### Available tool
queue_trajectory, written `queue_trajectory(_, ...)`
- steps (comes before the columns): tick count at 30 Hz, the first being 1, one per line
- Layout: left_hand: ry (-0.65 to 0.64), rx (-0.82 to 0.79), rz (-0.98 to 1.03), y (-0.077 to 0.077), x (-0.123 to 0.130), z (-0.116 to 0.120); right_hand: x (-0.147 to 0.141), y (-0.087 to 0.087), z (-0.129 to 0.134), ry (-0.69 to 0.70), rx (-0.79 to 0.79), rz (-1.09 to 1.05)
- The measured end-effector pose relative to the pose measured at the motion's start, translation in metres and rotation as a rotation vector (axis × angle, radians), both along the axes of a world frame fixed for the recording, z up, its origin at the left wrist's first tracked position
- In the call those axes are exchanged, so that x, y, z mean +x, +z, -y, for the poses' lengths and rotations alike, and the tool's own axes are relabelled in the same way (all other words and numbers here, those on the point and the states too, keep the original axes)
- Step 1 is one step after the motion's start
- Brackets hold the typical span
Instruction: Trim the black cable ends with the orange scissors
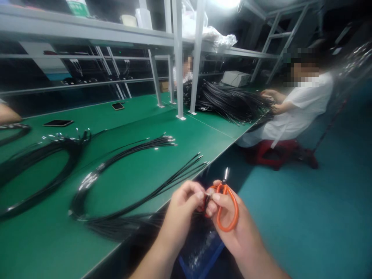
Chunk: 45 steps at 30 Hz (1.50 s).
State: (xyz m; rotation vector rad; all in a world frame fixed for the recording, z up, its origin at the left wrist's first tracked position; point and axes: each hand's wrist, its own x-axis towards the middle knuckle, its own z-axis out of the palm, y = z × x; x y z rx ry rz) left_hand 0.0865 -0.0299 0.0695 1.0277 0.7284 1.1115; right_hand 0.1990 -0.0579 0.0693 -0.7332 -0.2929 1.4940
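Observation:
Orange-handled scissors (228,209) hang from my right hand (232,217), their short metal blades pointing up and away. That hand's thumb and fingers are also pinched at a small cable end. Close beside it, my left hand (186,205) is closed, thumb against forefinger, on the same small end, which is too small to make out well. Both hands are just off the front edge of the green table (122,174). A bundle of black cables (145,199) with silvery tips curves over the table to the left of my hands.
More black cables (62,186) lie coiled at the left, near a phone (58,123) and a second phone (117,106). Shelf posts (179,77) stand on the table. A person in white (302,104) sits at the right by a large cable heap (229,99). Below my hands is a blue bin (216,257).

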Motion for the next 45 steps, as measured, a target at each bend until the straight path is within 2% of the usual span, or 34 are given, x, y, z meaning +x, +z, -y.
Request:
queue_trajectory(3,0.036,0.041,-0.029,0.003,-0.003,-0.001,0.000,0.000,-0.001,-0.007,-0.009,-0.010)
queue_trajectory(7,-0.156,-0.031,0.055,0.010,-0.002,-0.003,-0.003,-0.001,0.000,0.017,0.003,-0.014)
queue_trajectory(10,-0.210,-0.077,0.124,0.011,0.000,-0.004,-0.003,-0.001,0.002,0.032,0.028,-0.004)
queue_trajectory(13,-0.205,-0.097,0.170,0.008,0.003,-0.004,-0.002,-0.001,0.003,0.045,0.049,0.015)
queue_trajectory(16,-0.135,-0.044,0.113,0.005,0.002,-0.003,0.000,0.000,0.003,0.025,0.023,0.015)
queue_trajectory(18,-0.061,0.038,-0.010,0.002,-0.002,-0.002,0.000,0.000,0.002,0.008,0.016,0.012)
queue_trajectory(20,0.061,0.186,-0.212,0.000,-0.007,-0.002,0.000,0.001,0.001,0.004,0.020,0.010)
queue_trajectory(22,0.194,0.403,-0.456,0.001,-0.013,-0.001,0.000,0.001,0.001,0.004,0.020,0.009)
queue_trajectory(24,0.272,0.645,-0.651,0.004,-0.015,0.000,0.000,0.001,0.000,0.000,0.011,0.007)
queue_trajectory(27,0.336,0.930,-0.790,0.007,-0.014,0.001,-0.001,0.001,0.000,-0.005,0.005,-0.004)
queue_trajectory(30,0.429,1.045,-0.875,0.007,-0.014,0.001,-0.003,0.002,0.000,-0.013,0.034,-0.008)
queue_trajectory(32,0.465,0.994,-0.906,0.006,-0.016,0.001,-0.004,0.003,-0.002,-0.023,0.054,0.002)
queue_trajectory(34,0.412,0.831,-0.842,0.006,-0.018,0.001,-0.004,0.003,-0.003,-0.040,0.061,0.006)
queue_trajectory(37,0.158,0.497,-0.641,0.007,-0.017,0.004,-0.007,0.004,-0.005,-0.064,0.077,-0.017)
queue_trajectory(39,0.049,0.325,-0.494,0.006,-0.013,0.005,-0.009,0.004,-0.006,-0.074,0.088,-0.038)
queue_trajectory(41,0.066,0.237,-0.391,0.002,-0.008,0.005,-0.011,0.005,-0.007,-0.087,0.093,-0.043)
queue_trajectory(45,0.158,0.180,-0.319,-0.005,-0.005,0.003,-0.011,0.008,-0.009,-0.095,0.082,0.051)
